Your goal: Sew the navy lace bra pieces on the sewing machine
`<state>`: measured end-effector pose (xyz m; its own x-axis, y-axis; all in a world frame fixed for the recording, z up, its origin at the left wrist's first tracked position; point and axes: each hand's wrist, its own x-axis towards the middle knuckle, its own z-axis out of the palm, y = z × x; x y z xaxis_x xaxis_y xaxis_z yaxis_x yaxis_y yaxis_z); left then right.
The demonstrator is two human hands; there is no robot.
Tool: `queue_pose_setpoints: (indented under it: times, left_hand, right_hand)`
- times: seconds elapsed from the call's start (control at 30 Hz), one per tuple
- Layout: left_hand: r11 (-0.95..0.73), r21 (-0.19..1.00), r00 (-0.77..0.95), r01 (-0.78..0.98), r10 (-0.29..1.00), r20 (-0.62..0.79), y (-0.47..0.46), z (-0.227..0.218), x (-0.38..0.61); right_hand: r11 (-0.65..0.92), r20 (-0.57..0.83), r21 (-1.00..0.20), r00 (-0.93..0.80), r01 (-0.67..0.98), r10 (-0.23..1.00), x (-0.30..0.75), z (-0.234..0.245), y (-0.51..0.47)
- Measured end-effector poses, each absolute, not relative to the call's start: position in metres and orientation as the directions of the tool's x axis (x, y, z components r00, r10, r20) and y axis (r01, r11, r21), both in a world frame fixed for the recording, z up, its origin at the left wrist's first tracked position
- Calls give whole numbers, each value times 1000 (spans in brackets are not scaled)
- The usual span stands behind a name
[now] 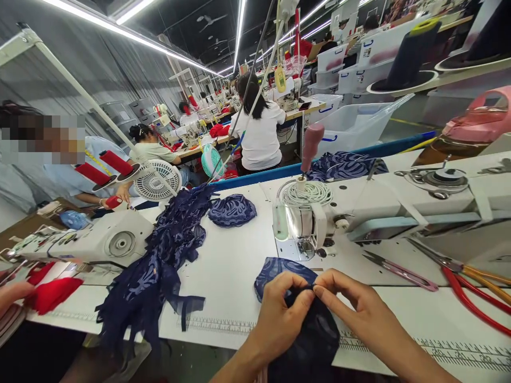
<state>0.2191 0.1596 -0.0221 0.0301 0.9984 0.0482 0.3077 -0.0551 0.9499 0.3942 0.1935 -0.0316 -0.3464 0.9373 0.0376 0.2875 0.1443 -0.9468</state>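
Both hands pinch the edge of a navy fabric piece (315, 330) at the front of the table. My left hand (285, 306) has its thumb and forefinger pressed together on the cloth. Close beside it, my right hand (345, 295) grips the same edge, fingertips nearly meeting the left ones. Patterned blue lace (271, 268) shows behind the left fingers, and darker cloth hangs below over the table edge. Just beyond stands the head of a white sewing machine (295, 229). Another patterned navy cup-shaped piece (232, 210) lies farther back on the white table (231, 266).
A heap of navy fabric pieces (159, 266) spills over the front edge at left. Small snips (403, 271) and red-handled scissors (471, 298) lie at right. A co-worker's hand (14, 295) with red fabric (56, 292) is at far left, near another machine (115, 239).
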Motion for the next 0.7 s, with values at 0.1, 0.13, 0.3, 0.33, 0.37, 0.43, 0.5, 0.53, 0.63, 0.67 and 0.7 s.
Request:
queue_pose_setpoints:
  times: [0.1,0.13,0.3,0.33,0.37,0.43,0.5,0.53,0.63,0.67,0.7]
  left_hand:
    - [-16,959,66,283,998,-3,162,-23,220]
    - [-6,959,72,285,997,-15,162,-23,220]
    - [-13,936,103,352,994,-25,162,-23,225]
    - [-16,937,111,349,994,-24,162,-23,226]
    - [-14,941,116,337,993,-27,162,-23,226]
    - [5,951,118,310,992,-43,162,-22,226]
    - [29,954,112,297,992,-65,163,-22,224]
    - [37,954,111,296,991,-72,163,-22,223]
    - [39,953,109,301,991,-75,162,-23,222]
    - [35,951,111,306,991,-72,162,-23,221]
    - [29,948,113,317,991,-68,161,-24,222]
  right_hand:
    - [118,5,-957,-393,264,920,400,-33,193]
    - [117,2,-958,-404,261,915,402,-32,193]
    - [132,5,-948,-399,291,917,406,-29,194]
    - [130,5,-949,-396,288,918,407,-30,194]
    - [126,7,-953,-396,276,918,407,-31,195]
    - [110,6,-968,-416,227,909,408,-33,195]
    - [81,-10,-978,-434,192,901,410,-34,196]
    - [67,-23,-979,-434,191,901,411,-34,196]
    - [63,-58,-964,-435,260,898,412,-33,196]
    - [79,-58,-955,-441,287,896,412,-32,196]
    - [100,-53,-946,-450,309,891,411,-33,196]
